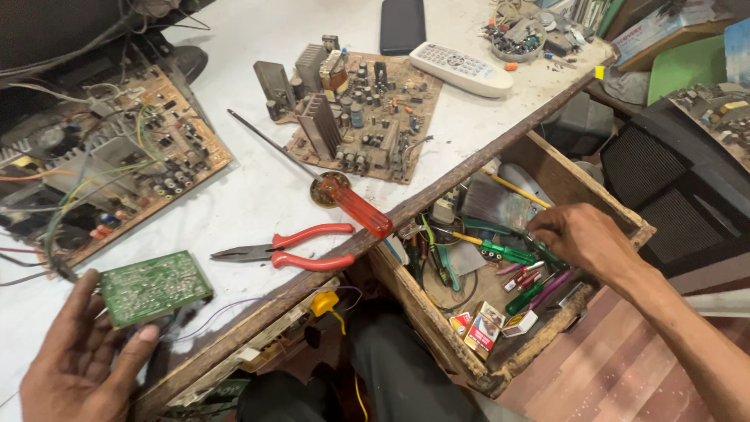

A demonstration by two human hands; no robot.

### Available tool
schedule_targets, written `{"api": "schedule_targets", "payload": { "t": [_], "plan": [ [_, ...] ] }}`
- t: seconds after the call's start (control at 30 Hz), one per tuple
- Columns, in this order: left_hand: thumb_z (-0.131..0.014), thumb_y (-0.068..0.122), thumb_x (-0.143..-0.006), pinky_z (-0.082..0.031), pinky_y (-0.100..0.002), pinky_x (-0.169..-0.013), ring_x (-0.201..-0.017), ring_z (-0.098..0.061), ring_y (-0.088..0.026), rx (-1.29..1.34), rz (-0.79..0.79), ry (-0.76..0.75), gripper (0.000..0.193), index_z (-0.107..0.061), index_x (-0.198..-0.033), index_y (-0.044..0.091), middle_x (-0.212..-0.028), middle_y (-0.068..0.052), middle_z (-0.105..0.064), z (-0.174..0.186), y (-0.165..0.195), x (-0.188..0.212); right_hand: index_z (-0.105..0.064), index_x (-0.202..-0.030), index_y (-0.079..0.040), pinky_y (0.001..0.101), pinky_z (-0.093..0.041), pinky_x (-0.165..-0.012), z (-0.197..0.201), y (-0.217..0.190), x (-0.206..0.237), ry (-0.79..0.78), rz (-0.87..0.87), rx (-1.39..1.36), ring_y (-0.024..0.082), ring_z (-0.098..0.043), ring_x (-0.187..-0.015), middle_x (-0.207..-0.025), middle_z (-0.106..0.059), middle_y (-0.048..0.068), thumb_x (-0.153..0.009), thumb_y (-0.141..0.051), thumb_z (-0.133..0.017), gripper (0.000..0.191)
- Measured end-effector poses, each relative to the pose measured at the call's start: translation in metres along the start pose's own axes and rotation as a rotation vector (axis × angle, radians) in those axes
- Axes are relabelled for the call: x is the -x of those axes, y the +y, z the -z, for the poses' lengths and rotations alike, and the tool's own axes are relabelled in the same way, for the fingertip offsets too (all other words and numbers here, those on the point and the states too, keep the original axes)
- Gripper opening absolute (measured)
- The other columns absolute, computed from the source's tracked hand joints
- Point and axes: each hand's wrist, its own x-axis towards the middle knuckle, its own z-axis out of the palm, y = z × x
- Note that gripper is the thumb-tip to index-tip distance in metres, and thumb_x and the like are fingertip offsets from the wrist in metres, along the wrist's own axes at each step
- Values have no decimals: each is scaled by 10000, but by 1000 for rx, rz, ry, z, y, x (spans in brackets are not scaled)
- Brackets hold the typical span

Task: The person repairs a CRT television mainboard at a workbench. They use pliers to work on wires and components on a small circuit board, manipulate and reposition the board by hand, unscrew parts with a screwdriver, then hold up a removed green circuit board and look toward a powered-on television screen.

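Note:
My left hand rests at the near left edge of the white table, fingers spread, thumb touching a small green circuit board with thin wires trailing from it. My right hand reaches down into an open wooden drawer on the right, fingers curled among green-handled screwdrivers and other small tools; I cannot tell whether it grips one. Red-handled pliers lie between the hands near the table edge. A red-handled screwdriver lies beside them.
A brown circuit board with heat sinks sits mid-table, a larger wired board at the left. A white remote and a black phone lie at the back. A paintbrush and small boxes fill the drawer.

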Motion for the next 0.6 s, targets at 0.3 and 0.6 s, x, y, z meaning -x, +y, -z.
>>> {"api": "schedule_targets", "payload": {
  "t": [0.3,0.6],
  "plan": [
    [-619,-186,-839,-480,-455,-1031,-1288,-590,-388,-44,-97,9,817,-321,-1596,-104,-1389,-373,-547,-9,-13,-6,-774,-945,-152,482,-578,-780,-3,8,-5,-284,-228,425,355,-735,-904,-901,-755,155,-693,-432,-848,383],
    [-623,-168,-826,-513,-447,-1053,-1286,-592,-363,37,-86,20,809,-358,-1586,-81,-1404,-330,-553,-11,-21,-8,-711,-1138,-78,505,-556,-867,-18,38,-1,237,-112,230,369,-687,-1028,-1050,-726,156,-905,-223,-713,274]
  ]
}}
